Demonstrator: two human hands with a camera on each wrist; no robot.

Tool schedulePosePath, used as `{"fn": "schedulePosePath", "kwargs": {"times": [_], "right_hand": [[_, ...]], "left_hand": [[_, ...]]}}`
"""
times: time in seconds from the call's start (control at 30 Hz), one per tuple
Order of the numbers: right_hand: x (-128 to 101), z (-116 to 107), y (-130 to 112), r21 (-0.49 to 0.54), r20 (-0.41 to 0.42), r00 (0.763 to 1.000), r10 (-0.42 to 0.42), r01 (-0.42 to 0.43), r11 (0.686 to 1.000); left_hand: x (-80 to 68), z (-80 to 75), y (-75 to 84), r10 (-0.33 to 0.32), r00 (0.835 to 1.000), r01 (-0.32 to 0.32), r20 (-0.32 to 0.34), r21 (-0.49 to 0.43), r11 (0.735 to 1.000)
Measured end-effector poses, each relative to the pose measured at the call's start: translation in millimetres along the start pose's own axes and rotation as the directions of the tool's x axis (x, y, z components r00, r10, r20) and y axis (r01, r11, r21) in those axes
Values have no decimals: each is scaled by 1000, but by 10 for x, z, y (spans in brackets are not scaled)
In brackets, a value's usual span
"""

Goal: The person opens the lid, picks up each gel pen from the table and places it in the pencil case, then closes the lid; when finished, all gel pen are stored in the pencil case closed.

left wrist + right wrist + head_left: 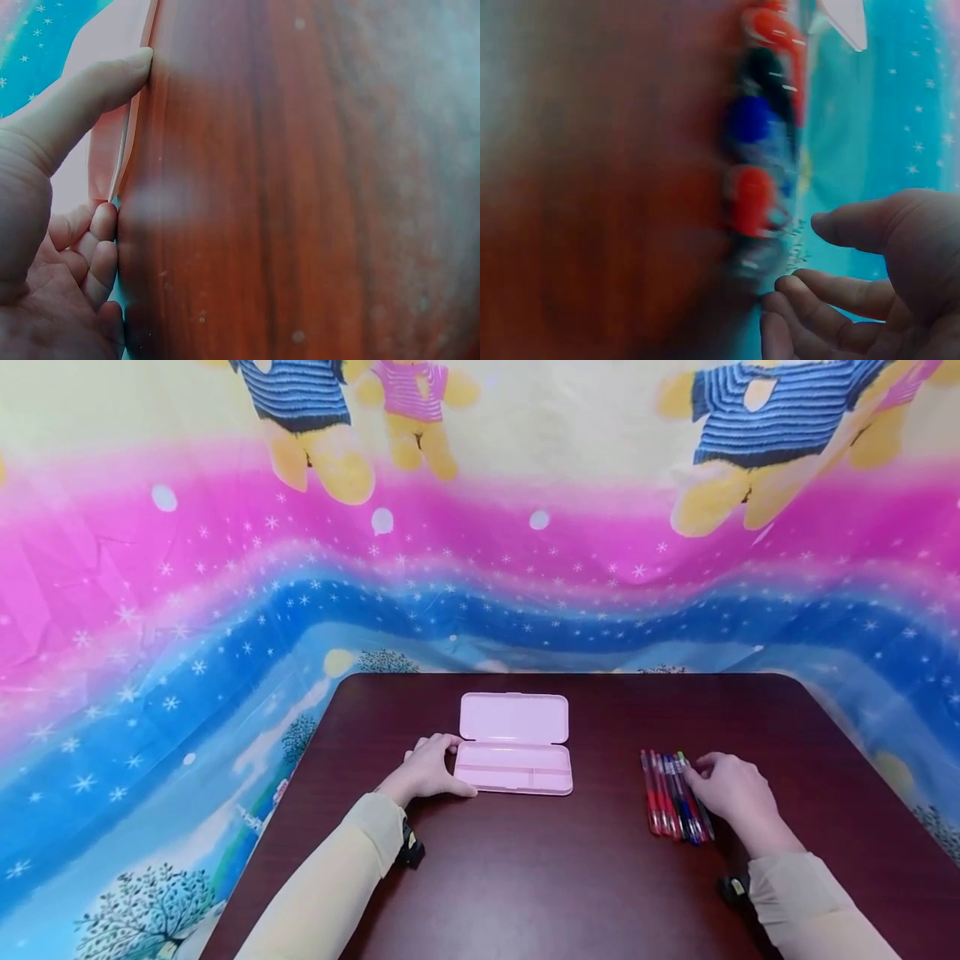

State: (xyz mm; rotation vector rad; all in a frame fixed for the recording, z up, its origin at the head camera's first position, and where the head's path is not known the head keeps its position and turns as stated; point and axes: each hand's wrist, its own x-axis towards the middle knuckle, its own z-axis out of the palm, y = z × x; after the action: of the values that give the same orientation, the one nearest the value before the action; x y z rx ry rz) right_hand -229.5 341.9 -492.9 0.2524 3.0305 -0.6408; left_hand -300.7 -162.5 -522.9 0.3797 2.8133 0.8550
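A pink pencil case (491, 781) lies with its lid (514, 718) raised back, its divided compartments bare. My left hand (430, 768) holds its left end, thumb at the front edge and fingers by the hinge corner. In the left wrist view the thumb (124, 75) lies along the case edge (107, 157), the other fingers curled at the corner. Right of the case lies a row of several pens (663, 793), red, blue and dark ones. My right hand (738, 789) is beside the row's right end, fingertips near the upper ends. The right wrist view shows thumb and fingers apart, with nothing between them.
The dark brown wooden table (555, 893) has rounded far corners. A patterned cloth (510, 568) with bears and snowflakes hangs behind and around it. Dark wrist cameras sit on both wrists; the sleeves are pale yellow.
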Motion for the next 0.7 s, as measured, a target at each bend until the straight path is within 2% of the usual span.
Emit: {"fn": "schedulePosePath", "kwargs": {"times": [0.17, 0.4, 0.7], "right_hand": [[36, 78, 32, -12, -9, 1000, -8, 8, 1000], [72, 48, 9, -24, 26, 1000, -4, 5, 1000], [55, 53, -34, 29, 66, 997, 45, -47, 998]], "left_hand": [[-9, 1, 3, 6, 1000, -6, -11, 3, 1000], [-9, -11, 9, 7, 1000, -7, -5, 5, 1000], [0, -2, 11, 5, 1000, -5, 2, 8, 1000]]}}
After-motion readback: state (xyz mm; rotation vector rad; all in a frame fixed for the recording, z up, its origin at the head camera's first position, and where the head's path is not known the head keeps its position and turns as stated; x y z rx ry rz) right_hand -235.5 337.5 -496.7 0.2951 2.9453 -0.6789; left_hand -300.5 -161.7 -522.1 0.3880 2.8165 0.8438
